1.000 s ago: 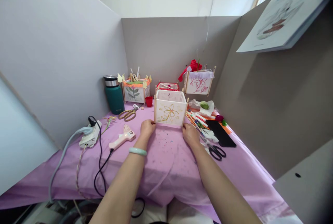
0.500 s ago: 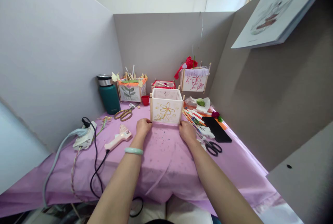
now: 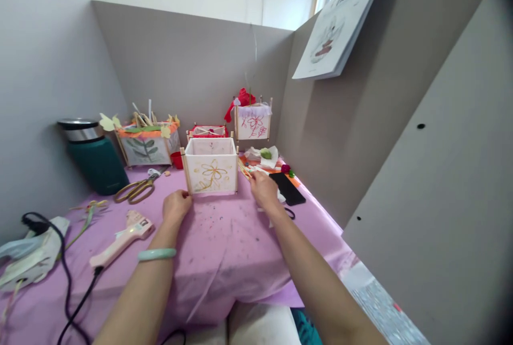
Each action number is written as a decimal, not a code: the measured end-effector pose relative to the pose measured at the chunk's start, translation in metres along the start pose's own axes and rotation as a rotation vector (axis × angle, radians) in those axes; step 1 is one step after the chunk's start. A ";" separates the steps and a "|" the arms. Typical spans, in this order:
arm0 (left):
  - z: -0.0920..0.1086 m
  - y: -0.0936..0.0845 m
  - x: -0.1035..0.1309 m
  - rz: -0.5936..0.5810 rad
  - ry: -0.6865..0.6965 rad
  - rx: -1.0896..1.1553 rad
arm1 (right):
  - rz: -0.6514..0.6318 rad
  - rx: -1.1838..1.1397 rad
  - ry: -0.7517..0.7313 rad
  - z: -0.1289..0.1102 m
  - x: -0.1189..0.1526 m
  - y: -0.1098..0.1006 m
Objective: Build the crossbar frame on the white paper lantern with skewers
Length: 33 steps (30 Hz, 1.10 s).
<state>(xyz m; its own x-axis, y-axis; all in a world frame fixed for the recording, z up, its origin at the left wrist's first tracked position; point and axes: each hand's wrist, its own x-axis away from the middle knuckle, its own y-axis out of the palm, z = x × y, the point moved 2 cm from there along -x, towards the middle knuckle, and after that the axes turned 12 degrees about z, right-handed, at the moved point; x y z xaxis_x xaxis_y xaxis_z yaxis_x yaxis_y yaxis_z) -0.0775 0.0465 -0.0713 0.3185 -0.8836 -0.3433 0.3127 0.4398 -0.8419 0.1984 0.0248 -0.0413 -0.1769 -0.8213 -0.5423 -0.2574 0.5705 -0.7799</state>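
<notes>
Glue gun [image 3: 122, 239] left of front box [image 3: 211, 175]

we find a small craft workstation, set out like an office cubicle. we note grey partition panels [image 3: 192, 67] on three sides and an illustrated booklet [image 3: 340, 30] hung at right. on the cloth-covered surface [image 3: 240, 238] we record a glue gun [image 3: 122, 241], gold-handled scissors [image 3: 149, 180], a power strip [image 3: 50, 257] and several boxes [image 3: 212, 179] decorated with flower and leaf drawings.
</notes>
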 end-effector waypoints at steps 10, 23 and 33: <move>-0.003 0.004 -0.002 0.000 0.018 0.001 | -0.116 0.193 0.375 0.118 -0.025 0.001; -0.002 0.003 -0.004 -0.024 0.011 -0.014 | -0.138 0.198 0.471 0.121 -0.030 0.016; -0.004 0.006 -0.005 -0.020 0.023 -0.019 | -0.118 0.223 0.418 0.120 -0.029 0.016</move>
<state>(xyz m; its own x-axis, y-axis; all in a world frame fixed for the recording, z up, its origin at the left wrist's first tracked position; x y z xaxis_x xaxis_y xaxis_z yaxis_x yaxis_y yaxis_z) -0.0804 0.0528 -0.0763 0.2916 -0.8959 -0.3352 0.3016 0.4187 -0.8566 0.3130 0.0582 -0.0752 -0.5372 -0.7845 -0.3098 -0.0974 0.4225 -0.9011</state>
